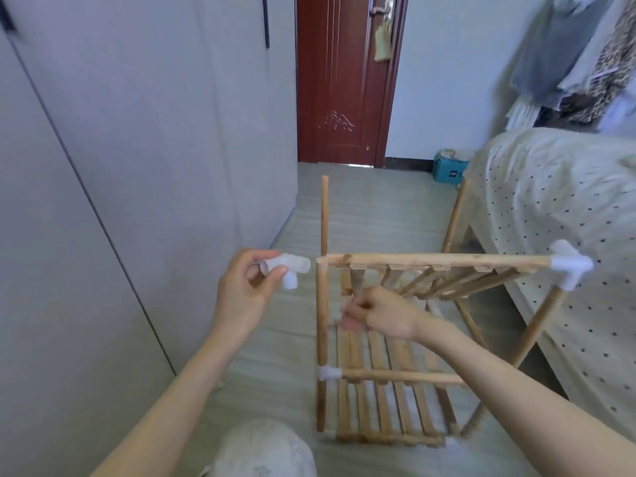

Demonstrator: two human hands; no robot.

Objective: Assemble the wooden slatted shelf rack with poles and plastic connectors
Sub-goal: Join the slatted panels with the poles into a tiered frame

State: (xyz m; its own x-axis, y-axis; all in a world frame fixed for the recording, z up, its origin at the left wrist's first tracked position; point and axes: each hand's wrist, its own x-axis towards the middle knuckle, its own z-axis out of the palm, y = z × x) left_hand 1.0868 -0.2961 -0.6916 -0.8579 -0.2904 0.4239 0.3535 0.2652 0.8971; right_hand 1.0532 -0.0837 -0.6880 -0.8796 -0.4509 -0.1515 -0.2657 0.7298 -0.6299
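Shelf rack (385, 390) stands half-built on the floor beside the bed (557, 215): lower slatted tier joined, upper tier (437, 266) capped at one corner only. Right hand (382, 315) grips the upper slats (blurred); left hand (247, 290) pinches a loose plastic connector (289, 266) near the bare corner. A far pole (324, 215) remains unconnected. No containers identifiable.

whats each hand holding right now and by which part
The left hand pinches a white plastic connector by one tube end. The right hand grips a slat of the upper shelf; blurred, so not certain.
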